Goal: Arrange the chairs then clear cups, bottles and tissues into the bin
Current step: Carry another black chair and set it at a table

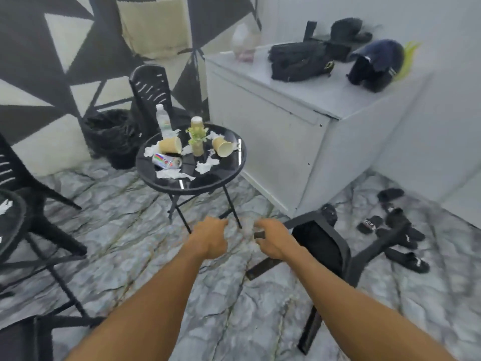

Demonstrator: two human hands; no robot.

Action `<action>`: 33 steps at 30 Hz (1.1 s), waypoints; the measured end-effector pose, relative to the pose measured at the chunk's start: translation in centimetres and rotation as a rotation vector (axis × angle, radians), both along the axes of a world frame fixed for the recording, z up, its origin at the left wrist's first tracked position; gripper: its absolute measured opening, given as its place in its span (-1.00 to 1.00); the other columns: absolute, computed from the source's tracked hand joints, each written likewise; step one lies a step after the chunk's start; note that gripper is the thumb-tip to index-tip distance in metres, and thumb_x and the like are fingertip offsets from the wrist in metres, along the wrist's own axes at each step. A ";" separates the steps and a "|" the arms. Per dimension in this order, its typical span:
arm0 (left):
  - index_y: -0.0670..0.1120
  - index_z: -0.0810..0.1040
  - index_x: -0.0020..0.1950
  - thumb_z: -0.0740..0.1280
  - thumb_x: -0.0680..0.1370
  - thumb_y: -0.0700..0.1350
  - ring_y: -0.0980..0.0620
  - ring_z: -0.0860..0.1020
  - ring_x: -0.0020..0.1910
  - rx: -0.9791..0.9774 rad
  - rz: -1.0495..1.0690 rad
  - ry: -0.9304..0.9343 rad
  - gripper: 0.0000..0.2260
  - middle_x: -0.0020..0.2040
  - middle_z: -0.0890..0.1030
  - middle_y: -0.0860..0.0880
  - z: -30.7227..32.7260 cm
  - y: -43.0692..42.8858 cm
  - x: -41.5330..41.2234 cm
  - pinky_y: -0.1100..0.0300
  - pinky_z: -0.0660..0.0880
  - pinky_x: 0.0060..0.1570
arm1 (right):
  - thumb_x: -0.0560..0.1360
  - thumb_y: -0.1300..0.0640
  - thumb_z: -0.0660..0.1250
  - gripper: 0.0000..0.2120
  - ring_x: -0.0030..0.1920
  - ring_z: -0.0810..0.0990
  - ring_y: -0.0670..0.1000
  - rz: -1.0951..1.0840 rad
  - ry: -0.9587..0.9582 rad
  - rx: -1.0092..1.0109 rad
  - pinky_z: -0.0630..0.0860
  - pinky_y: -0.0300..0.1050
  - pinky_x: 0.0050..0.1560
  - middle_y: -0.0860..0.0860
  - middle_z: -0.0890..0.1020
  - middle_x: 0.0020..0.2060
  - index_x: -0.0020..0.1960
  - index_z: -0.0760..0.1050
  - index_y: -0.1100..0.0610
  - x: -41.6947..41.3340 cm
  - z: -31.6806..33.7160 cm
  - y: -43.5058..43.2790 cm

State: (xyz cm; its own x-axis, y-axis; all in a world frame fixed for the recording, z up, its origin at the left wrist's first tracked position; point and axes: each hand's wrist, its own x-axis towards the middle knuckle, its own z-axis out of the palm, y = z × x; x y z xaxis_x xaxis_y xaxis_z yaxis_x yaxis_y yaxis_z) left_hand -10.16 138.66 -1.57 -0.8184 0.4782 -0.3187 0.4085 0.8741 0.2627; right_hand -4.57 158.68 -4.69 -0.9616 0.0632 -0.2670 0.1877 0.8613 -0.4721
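A black chair (335, 246) lies tipped over on the marble floor at the right, legs pointing up and outward. My right hand (270, 241) is closed around the end of one of its legs. My left hand (210, 238) hovers beside it with curled fingers, and I see nothing in it. Beyond my hands stands a round black table (229, 173) carrying two paper cups on their sides (170, 145) (223, 147), a can (166, 160), a clear water bottle (162, 121), a juice bottle (197, 136) and several crumpled tissues (205, 166). A black lined bin (112, 136) sits left of the table.
An upright black chair (151, 87) stands behind the table, and another chair (31, 194) with a second table edge (13, 230) is at the left. A white cabinet (286, 142) at the right holds a black bag (299, 62) and a helmet (374, 65). Several slippers (400, 230) lie beside the fallen chair.
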 end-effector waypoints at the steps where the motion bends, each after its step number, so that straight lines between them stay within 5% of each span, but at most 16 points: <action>1: -0.08 0.47 0.33 0.28 0.47 -0.10 -0.19 0.50 0.21 0.004 -0.046 -0.003 -0.58 0.25 0.53 -0.16 -0.3 2.6 -0.4 -0.07 0.52 0.16 | 0.51 0.11 0.32 -0.58 0.26 0.50 0.16 -0.051 -0.016 0.003 0.50 0.09 0.23 0.11 0.49 0.32 0.36 0.44 0.06 0.5 -0.3 2.5; 10: -0.11 0.49 0.27 0.30 0.45 -0.09 -0.18 0.54 0.12 -0.020 -0.426 -0.044 -0.62 0.18 0.56 -0.16 -4.6 23.6 -3.1 0.00 0.53 0.03 | 0.52 0.07 0.34 -0.53 0.37 0.43 0.12 -0.401 -0.077 -0.013 0.42 0.03 0.34 0.06 0.49 0.35 0.42 0.40 0.07 5.3 -3.9 19.1; 15: -0.10 0.38 0.44 0.32 0.50 -0.01 -0.16 0.40 0.34 0.028 -0.563 -0.110 -0.48 0.37 0.46 -0.13 -8.3 34.5 -5.0 -0.07 0.42 0.29 | 0.52 0.08 0.37 -0.58 0.30 0.49 0.14 -0.574 -0.156 0.007 0.48 0.03 0.25 0.08 0.51 0.30 0.36 0.45 0.08 6.0 -5.2 27.4; 20: -0.06 0.48 0.28 0.32 0.44 0.00 -0.14 0.45 0.23 0.064 -0.670 -0.151 -0.59 0.25 0.53 -0.09 -9.7 42.8 -5.8 -0.08 0.51 0.12 | 0.52 0.13 0.35 -0.65 0.24 0.52 0.16 -0.663 -0.176 0.017 0.50 0.05 0.21 0.10 0.56 0.23 0.30 0.50 0.11 5.9 -4.7 34.6; 25: -0.11 0.47 0.21 0.31 0.46 -0.04 -0.18 0.47 0.21 0.023 -0.687 -0.181 -0.66 0.25 0.49 -0.12 -9.9 49.9 -6.7 -0.10 0.51 0.12 | 0.49 0.13 0.36 -0.61 0.26 0.51 0.10 -0.696 -0.217 -0.003 0.49 0.00 0.23 0.07 0.54 0.25 0.32 0.48 0.07 5.3 -4.9 40.1; 33: -0.11 0.45 0.36 0.30 0.47 -0.06 -0.18 0.45 0.30 0.037 -0.586 -0.258 -0.55 0.32 0.48 -0.16 -15.3 63.1 -7.1 -0.06 0.47 0.22 | 0.47 0.15 0.36 -0.64 0.22 0.54 0.13 -0.583 -0.327 -0.014 0.53 0.05 0.18 0.09 0.56 0.23 0.27 0.51 0.07 3.3 -9.4 54.8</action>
